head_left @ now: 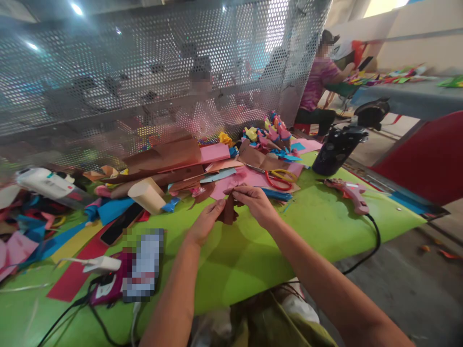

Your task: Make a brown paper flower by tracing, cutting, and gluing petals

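Head cam: both hands meet over the green table point(318, 217), w/ a small brown paper piece point(228, 212) between them. The left hand point(206, 221) pinches the piece's left side, fingers curled close on it. The right hand point(255, 202) holds its top & right side, fingers bent tight around the paper. The piece sits just above the table, near the middle, right in front of a pink sheet point(242, 180).

Behind the hands lie red-handled scissors point(278, 179) on the pink paper. A pink glue gun point(349, 193) rests to the right, its black cord going off the table edge. A black bottle point(336, 149) stands just past it. On the left: a cream-colored roll point(147, 195), a white glue gun point(47, 185), brown sheets point(162, 159) & lots of colored scraps. A pile of small paper flowers point(271, 135) sits far back by the metal screen w/ holes point(144, 72). Another person point(320, 86) sits well away, back right.
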Motion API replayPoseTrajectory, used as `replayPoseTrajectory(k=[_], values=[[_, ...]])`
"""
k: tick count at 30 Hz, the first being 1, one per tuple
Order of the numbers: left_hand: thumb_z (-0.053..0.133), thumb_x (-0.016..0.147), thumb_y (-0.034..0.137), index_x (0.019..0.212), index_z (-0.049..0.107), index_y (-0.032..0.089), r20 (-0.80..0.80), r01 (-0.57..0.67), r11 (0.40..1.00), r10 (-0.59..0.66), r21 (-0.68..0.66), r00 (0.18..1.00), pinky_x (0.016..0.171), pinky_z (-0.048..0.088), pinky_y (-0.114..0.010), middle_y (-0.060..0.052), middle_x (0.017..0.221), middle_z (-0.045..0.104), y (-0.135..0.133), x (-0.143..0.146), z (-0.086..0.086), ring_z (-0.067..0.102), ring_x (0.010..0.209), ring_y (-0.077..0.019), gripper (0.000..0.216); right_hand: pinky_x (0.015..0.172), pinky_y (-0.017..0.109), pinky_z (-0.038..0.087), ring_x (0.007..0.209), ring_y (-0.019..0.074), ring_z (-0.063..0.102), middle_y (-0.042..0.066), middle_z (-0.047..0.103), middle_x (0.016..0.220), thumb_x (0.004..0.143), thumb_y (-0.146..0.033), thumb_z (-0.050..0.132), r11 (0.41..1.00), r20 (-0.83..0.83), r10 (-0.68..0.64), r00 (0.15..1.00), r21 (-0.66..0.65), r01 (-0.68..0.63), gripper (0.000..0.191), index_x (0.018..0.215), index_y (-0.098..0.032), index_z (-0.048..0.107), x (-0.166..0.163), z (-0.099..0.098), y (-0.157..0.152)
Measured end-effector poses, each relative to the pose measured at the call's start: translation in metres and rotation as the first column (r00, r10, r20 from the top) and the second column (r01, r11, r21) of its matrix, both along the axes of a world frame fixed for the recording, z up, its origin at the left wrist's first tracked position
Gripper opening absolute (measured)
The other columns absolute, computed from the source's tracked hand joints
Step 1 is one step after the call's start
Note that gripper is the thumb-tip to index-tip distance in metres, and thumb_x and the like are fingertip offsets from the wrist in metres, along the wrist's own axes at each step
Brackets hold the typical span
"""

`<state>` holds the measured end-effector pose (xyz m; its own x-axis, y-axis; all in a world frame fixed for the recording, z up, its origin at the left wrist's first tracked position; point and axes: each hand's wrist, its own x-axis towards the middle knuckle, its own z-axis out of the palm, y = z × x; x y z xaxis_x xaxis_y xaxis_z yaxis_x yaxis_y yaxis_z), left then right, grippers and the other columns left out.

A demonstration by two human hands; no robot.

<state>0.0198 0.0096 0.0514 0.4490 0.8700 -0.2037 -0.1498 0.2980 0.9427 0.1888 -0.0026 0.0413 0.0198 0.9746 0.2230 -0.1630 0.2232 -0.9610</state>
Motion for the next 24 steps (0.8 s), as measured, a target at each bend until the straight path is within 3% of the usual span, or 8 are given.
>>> replayPoseTrajectory(k=[8, 16, 24], values=[[0.088, 0.061, 0.055, 0.08, 0.075, 0.018, -0.021, -0.017, 0.997, 0.019, 0.082, 1.0, 0.062, 0.054, -0.029, -0.005, 0.067, 0.071, -0.0013, 0.0019, -0.0019, 0.066, 0.061, -0.0188, 0.044, 0.06, 0.026, 0.046, 0.065, 0.0124, 0.057, 0.002, 0.068, 0.073, 0.074, -0.047, 0.076, 0.995, -0.111, 0.077, 0.991, -0.058, -0.084, 0.031, 0.089, -0.02, 0.081, -0.0027, -0.0037, 0.003], [0.089, 0.06, 0.054, 0.092, 0.074, 0.017, 0.005, 0.0, 0.999, 0.0, 0.045, 1.0, 0.07, 0.054, -0.028, -0.003, 0.077, 0.073, -0.0008, 0.0012, -0.0052, 0.068, 0.072, -0.0172, 0.051, 0.056, 0.025, 0.039, 0.062, 0.0113, 0.051, 0.002, 0.064, 0.075, 0.075, -0.043, 0.071, 1.0, 0.015, 0.005, 1.0, -0.023, -0.004, 0.028, 0.086, -0.019, 0.081, -0.0027, 0.0002, 0.0004], [0.083, 0.068, 0.059, 0.109, 0.074, 0.018, -0.026, 0.029, 0.996, -0.027, 0.089, 0.999, 0.075, 0.052, -0.028, -0.004, 0.091, 0.075, -0.001, -0.0024, -0.0073, 0.067, 0.082, -0.0176, 0.058, 0.053, 0.024, 0.036, 0.057, 0.0103, 0.047, -0.001, 0.064, 0.067, 0.066, -0.035, 0.075, 0.996, -0.076, 0.03, 0.997, -0.086, -0.037, 0.019, 0.075, -0.018, 0.072, -0.0033, 0.0056, -0.0016]])
